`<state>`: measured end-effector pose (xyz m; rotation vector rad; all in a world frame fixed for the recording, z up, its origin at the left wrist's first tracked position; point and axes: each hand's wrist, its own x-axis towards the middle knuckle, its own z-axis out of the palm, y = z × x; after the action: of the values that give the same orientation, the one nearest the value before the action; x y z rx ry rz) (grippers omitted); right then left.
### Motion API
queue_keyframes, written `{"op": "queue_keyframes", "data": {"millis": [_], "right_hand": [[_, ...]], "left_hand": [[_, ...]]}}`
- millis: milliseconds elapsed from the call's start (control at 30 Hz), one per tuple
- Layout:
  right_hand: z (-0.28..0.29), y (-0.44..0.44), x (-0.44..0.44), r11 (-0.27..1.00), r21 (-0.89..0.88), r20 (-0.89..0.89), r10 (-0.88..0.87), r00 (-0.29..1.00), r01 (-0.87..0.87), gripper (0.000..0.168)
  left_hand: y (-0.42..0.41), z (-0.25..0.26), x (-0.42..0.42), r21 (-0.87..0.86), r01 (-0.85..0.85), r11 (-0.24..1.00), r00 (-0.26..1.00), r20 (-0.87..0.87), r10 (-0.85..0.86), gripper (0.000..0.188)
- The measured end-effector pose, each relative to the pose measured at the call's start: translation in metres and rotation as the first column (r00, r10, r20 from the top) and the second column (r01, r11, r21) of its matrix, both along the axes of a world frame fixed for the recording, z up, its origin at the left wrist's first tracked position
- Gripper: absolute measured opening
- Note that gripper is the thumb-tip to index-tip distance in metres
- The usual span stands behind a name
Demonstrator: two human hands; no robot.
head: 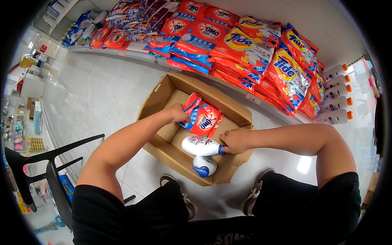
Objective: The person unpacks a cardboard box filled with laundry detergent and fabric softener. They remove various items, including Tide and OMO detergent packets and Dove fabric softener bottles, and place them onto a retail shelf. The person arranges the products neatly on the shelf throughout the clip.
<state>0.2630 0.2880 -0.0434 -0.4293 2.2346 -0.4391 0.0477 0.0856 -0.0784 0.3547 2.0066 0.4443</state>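
An open cardboard box (211, 82) stands on the floor before me. Inside it lies a red and blue OMO detergent bag (205, 118), whose left edge my left hand (178, 113) grips. Nearer to me a white bottle (200, 145) lies on its side, its blue cap pointing right. My right hand (237, 141) is at that cap, fingers bent; whether they close on it is hard to tell. A second white bottle with a blue pump top (205, 166) sits beside it in the box's near corner.
Beyond the box, a low shelf (252, 98) holds stacked Tide bags (242, 43), OMO bags (200, 36) and several white bottles with orange caps (335, 102). A black chair (55, 171) stands at the left, beside shelves of small goods. My shoes are close to the box's near side.
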Motion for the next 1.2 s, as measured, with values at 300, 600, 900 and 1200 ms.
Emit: {"op": "queue_keyframes", "data": {"millis": [300, 600, 900, 1200], "right_hand": [[-0.006, -0.028, -0.003, 0.980, -0.164, 0.240, -0.074, 0.968, 0.116, 0.069], [0.055, -0.021, -0.042, 0.937, -0.015, 0.093, -0.346, 0.933, 0.349, 0.061], [0.099, 0.032, -0.042, 0.726, -0.484, 0.046, -0.537, 0.842, 0.489, 0.070], [0.151, 0.032, -0.007, 0.440, -0.878, -0.262, -0.771, 0.580, 0.189, 0.080]], "left_hand": [[-0.010, 0.013, 0.057, -0.056, 0.268, 0.962, 0.441, -0.880, -0.174, 0.054], [-0.031, 0.030, 0.095, 0.389, 0.600, 0.699, 0.798, -0.362, -0.483, 0.065], [-0.017, 0.058, 0.074, 0.645, 0.278, 0.712, 0.961, -0.190, -0.203, 0.061], [0.033, 0.186, 0.096, 0.940, 0.018, 0.342, 0.986, -0.073, 0.151, 0.059]]}}
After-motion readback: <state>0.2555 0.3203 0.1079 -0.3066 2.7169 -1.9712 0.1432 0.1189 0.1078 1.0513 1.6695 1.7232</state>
